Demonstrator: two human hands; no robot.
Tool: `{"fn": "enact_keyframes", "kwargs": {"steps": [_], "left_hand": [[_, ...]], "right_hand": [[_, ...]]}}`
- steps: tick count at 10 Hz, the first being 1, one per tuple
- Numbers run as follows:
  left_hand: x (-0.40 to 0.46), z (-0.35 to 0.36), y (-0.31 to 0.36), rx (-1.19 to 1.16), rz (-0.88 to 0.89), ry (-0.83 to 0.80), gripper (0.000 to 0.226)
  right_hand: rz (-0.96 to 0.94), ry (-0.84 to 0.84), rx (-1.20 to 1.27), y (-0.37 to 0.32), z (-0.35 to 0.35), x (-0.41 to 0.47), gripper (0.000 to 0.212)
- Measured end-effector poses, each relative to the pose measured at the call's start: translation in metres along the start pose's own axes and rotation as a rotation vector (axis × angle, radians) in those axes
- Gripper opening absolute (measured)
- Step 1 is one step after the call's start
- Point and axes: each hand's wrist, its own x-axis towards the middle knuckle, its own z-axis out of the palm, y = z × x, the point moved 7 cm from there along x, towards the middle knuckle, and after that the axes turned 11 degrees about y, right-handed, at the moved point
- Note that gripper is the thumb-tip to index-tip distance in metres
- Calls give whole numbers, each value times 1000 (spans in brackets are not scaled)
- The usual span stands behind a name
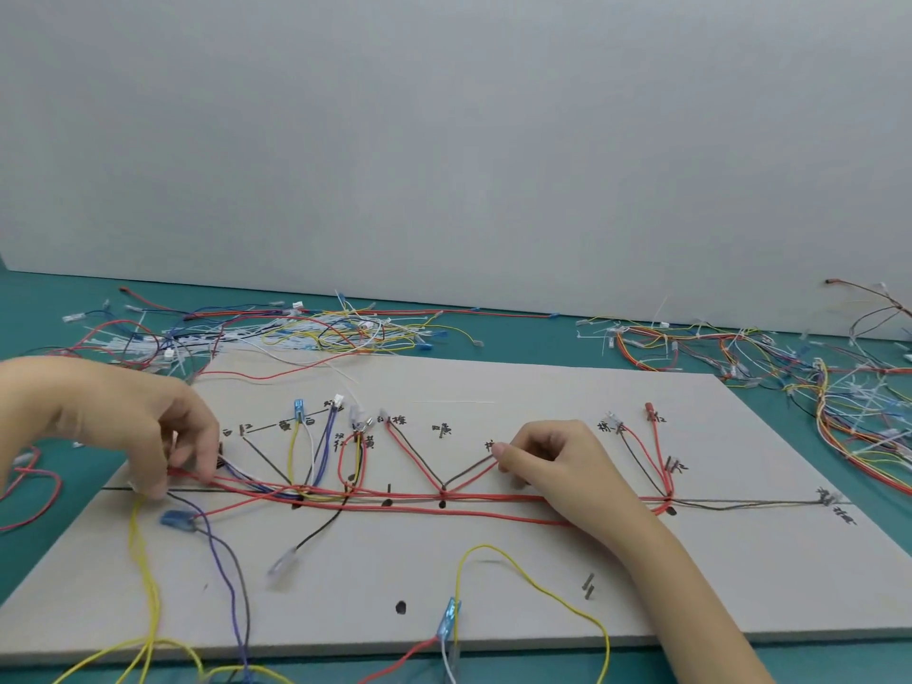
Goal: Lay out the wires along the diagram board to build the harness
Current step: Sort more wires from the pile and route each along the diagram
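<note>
A pale diagram board (518,575) with drawn lines and handwritten labels lies on the teal table. Red, brown, yellow, purple and black wires run along its central line as a bundle (395,501). My left hand (148,427) pinches the red wires at the bundle's left end. My right hand (557,461) sits over the middle of the board, fingers curled, pinching the end of a red and brown wire pair (469,473) that rises from the central line. A loose yellow wire (543,589) with a blue terminal (449,619) loops over the board's front edge.
A heap of loose wires and white cable ties (296,333) lies behind the board at the left. Another tangle of finished harnesses (789,377) spreads at the back right. Red wire loops (29,491) lie off the board's left side. A grey wall stands behind.
</note>
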Motion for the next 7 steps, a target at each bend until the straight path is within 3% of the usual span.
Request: {"fn": "enact_keyframes", "kwargs": {"steps": [4, 6, 7], "left_hand": [[-7, 3, 24, 131, -234, 123, 32], [-19, 2, 54, 353, -354, 201, 19], [-18, 4, 53, 350, -333, 221, 18]], "right_hand": [[16, -7, 4, 2, -1, 0, 26], [15, -4, 2, 3, -1, 0, 26], [14, -4, 6, 3, -1, 1, 26]]}}
